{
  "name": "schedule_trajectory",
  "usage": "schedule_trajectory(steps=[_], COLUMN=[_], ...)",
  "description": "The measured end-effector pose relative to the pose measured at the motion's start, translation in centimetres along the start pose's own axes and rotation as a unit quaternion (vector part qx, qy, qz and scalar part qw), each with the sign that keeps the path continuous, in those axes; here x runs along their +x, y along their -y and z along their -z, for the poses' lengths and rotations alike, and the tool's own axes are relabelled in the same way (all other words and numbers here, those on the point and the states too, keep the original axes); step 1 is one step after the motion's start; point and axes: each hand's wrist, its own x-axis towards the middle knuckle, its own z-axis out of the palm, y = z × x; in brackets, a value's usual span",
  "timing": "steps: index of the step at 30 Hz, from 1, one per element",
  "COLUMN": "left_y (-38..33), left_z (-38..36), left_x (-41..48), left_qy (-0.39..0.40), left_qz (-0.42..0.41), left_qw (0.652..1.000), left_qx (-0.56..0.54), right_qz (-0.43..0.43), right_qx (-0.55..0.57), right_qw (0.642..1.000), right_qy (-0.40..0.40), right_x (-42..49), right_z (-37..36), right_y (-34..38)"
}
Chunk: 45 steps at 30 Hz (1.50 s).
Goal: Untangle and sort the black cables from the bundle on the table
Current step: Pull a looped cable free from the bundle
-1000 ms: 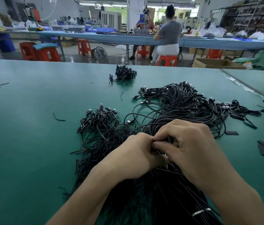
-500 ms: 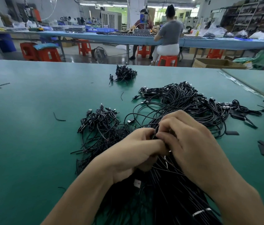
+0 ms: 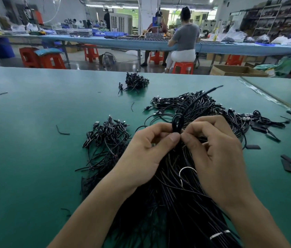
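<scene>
A big bundle of black cables (image 3: 175,203) lies on the green table (image 3: 33,158) and runs from the near edge to the plug ends at the far right. My left hand (image 3: 144,153) and my right hand (image 3: 216,154) meet above it, thumbs tip to tip. Both pinch one black tie (image 3: 178,120), which loops above my fingers and sticks up and away to the right. A white twist tie (image 3: 185,170) shows on the bundle between my hands.
A smaller pile of black cables (image 3: 107,135) lies left of my hands, and a small heap (image 3: 136,82) sits farther back. Short black sleeves (image 3: 288,163) are scattered at the right. Loose wire bits (image 3: 61,131) lie at the left.
My hands have risen off the bundle and turned palms inward. A black tie has come free from the bundle and now stands up between my fingertips.
</scene>
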Motion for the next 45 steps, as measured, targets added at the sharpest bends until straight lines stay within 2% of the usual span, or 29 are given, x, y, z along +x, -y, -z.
schedule_trajectory(steps=[2, 5, 8, 12, 15, 19, 23, 25, 29, 32, 35, 37, 41, 45], left_y=[0.3, 0.3, 0.2, 0.1, -0.3, -0.2, -0.1, 0.0, 0.2, 0.5, 0.7, 0.7, 0.6, 0.8], left_z=[0.4, 0.8, 0.9, 0.5, 0.0, 0.0, 0.5, 0.9, 1.1, 1.1, 0.9, 0.5, 0.3, 0.6], left_x=[0.2, 0.1, -0.1, -0.1, -0.3, -0.3, -0.1, -0.1, -0.1, -0.1, -0.2, -0.3, -0.4, -0.5], left_qy=[-0.022, -0.012, 0.009, 0.023, -0.002, -0.045, -0.035, -0.037, -0.036, -0.054, -0.024, -0.006, -0.042, -0.013], left_qz=[-0.034, -0.041, -0.021, -0.038, -0.02, -0.046, -0.003, -0.009, -0.094, -0.135, -0.177, -0.175, -0.113, -0.064], left_qw=[0.992, 0.983, 0.985, 0.985, 0.995, 0.985, 0.997, 0.997, 0.979, 0.961, 0.956, 0.958, 0.976, 0.985], left_qx=[0.122, 0.178, 0.172, 0.169, 0.097, 0.158, 0.065, 0.07, 0.177, 0.235, 0.232, 0.228, 0.183, 0.16], right_qz=[-0.047, -0.152, -0.228, -0.292, -0.328, -0.31, -0.305, -0.308, -0.339, -0.342, -0.336, -0.31, -0.182, -0.119], right_qx=[0.036, 0.127, 0.205, 0.304, 0.335, 0.283, 0.25, 0.259, 0.32, 0.279, 0.242, 0.203, 0.078, 0.096], right_qw=[0.998, 0.979, 0.948, 0.903, 0.88, 0.902, 0.912, 0.908, 0.875, 0.891, 0.907, 0.927, 0.98, 0.987], right_qy=[0.008, 0.054, 0.081, 0.086, 0.081, 0.104, 0.109, 0.114, 0.128, 0.105, 0.072, 0.056, 0.035, 0.049], right_x=[-0.1, -0.2, -0.3, -0.3, -0.3, -0.5, -0.6, -0.7, -0.5, -0.4, -0.3, -0.4, -0.2, 0.2], right_z=[-0.4, -1.0, -1.1, -0.9, -1.0, -1.2, -1.0, -1.1, -1.2, -1.1, -1.0, -0.9, -0.5, 0.0], right_y=[0.0, -0.3, -0.4, -0.5, -0.4, -0.1, -0.7, -1.0, -1.1, -1.4, -1.4, -1.2, -0.8, -0.3])
